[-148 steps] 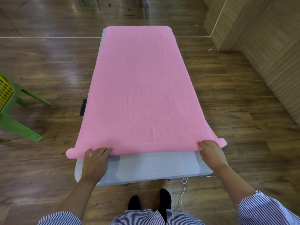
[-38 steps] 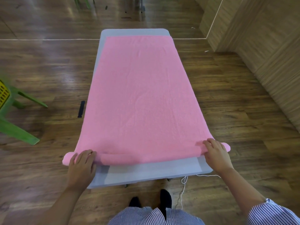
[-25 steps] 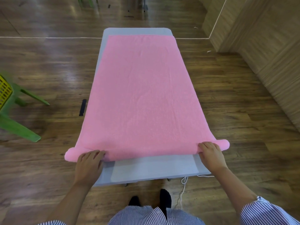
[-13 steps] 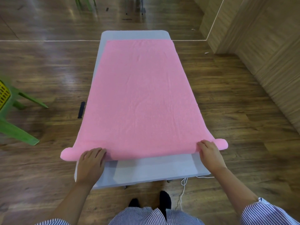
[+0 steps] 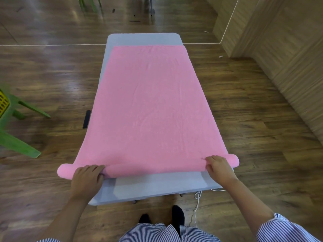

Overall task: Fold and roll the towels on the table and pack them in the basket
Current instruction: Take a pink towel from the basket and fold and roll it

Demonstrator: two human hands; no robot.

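Note:
A long pink towel (image 5: pixel 148 105) lies flat along the grey table (image 5: pixel 157 185), its near end wound into a thin roll (image 5: pixel 153 169) that sticks out past both table sides. My left hand (image 5: pixel 86 180) grips the roll near its left end, fingers curled over the top. My right hand (image 5: pixel 219 169) grips the roll near its right end, fingertips on the cloth. A bare strip of table shows beyond the towel's far edge and another in front of the roll. No basket is fully in view.
A green plastic chair (image 5: pixel 15 137) with something yellow and perforated (image 5: pixel 3 103) on it stands at the left edge. A wood-panelled wall (image 5: pixel 288 58) runs along the right. A white cord (image 5: pixel 197 203) hangs by the table's near right corner, and wooden floor surrounds the table.
The roll at the near end has grown thicker as both hands turn it away from me. The towel's far edge has slid toward me, baring more of the table's far end.

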